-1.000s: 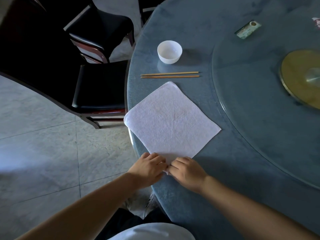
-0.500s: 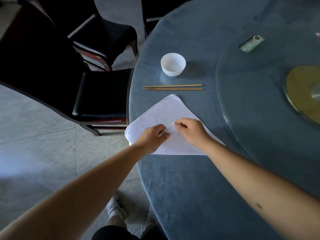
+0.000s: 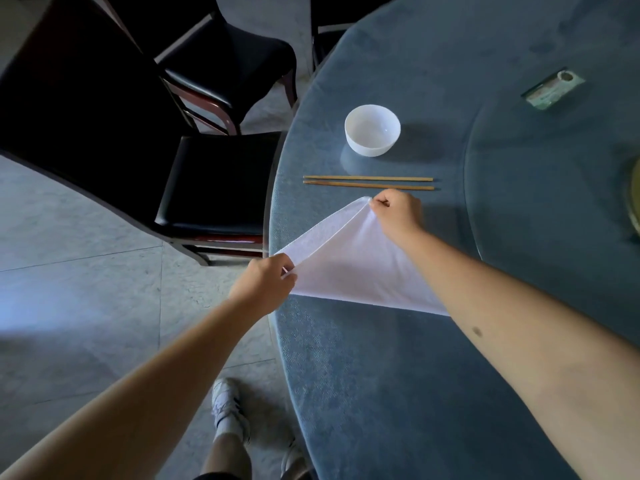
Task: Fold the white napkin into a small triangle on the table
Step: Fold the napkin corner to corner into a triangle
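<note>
White napkin (image 3: 349, 268) lies on tabletop (image 3: 398, 375) nr edge, folded to large triangle. Apex is pinched by right hand (image 3: 398, 213), left corner by left hand (image 3: 266, 285), prob. to align layers. Chopsticks (image 3: 369, 182) just beyond.

White napkin (image 3: 349, 265), blue table (image 3: 398, 375)

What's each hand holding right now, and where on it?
Both hold the white napkin. The right hand pinches its far corner near the chopsticks; the left hand pinches its near-left edge at the table rim.
</note>
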